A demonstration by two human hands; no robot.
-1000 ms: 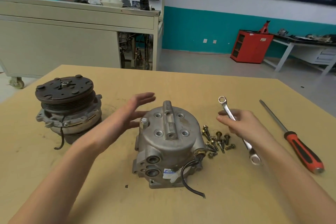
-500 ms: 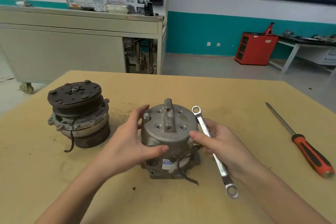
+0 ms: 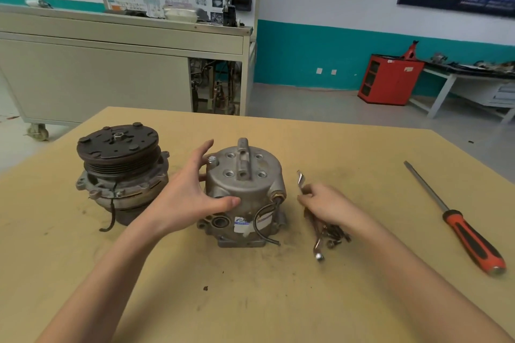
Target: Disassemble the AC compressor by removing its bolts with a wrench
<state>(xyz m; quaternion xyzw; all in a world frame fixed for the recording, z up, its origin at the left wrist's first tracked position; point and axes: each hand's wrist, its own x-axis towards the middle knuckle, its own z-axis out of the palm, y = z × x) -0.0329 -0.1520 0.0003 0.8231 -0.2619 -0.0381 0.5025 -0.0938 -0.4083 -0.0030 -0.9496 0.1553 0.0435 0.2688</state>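
At the left of the tan bench stands the clutch and pulley assembly, dark grooved pulley uppermost, with a black wire hanging down its front. Just beside it on the right, near the bench's middle, the AC compressor housing stands on end, its round end cover facing up with four round holes around a raised central rib. One bolt head sits at the cover's upper left rim. The left hand rests against the housing's left side, its thumb laid across the front wall and its fingers nearly straight, reaching up along the rim near that bolt. A black wire loops down from a brass fitting on the housing's right. Right of the housing, and apart from it, the right hand has its fingers curled round the wrench, which is blurred; one end sticks out above the hand and the ring end points down toward the bench. A small heap of loose bolts lies just under that hand. Well to the right lies a screwdriver with an orange and black handle.
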